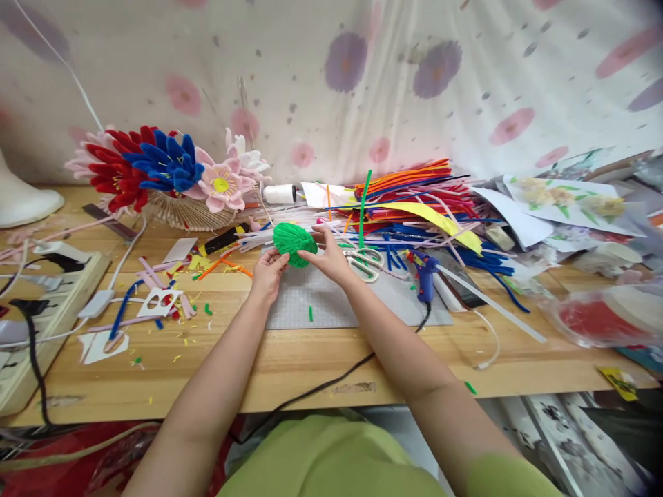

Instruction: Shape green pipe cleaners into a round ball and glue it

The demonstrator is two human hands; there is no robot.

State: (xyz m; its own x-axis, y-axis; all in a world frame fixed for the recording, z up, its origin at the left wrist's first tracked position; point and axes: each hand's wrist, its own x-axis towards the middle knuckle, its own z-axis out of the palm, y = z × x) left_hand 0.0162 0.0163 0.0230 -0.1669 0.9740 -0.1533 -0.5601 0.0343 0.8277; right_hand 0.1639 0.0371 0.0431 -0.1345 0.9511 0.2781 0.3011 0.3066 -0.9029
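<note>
A round, ridged green pipe-cleaner leaf (291, 241) is held up over the grey cutting mat (331, 304). My left hand (269, 273) pinches its lower left edge between thumb and fingers. On the right edge, my right hand (330, 255) grips it with the thumb in front; the other fingertips are partly hidden behind. White-handled scissors (370, 266) lie on the mat just right of my right hand. Farther right sits a blue hot glue gun (425, 273) with a clear glue stick out of its back. One short green scrap (311, 314) lies below the leaf.
Bundled pipe cleaners (414, 183) are heaped behind the mat. Finished fuzzy flowers (170, 162) stand back left, near a thread spool (280, 194). Scraps and paper cutouts (159, 302) litter the left side beside a power strip (56, 324). A black cord (321, 386) crosses the table's front edge.
</note>
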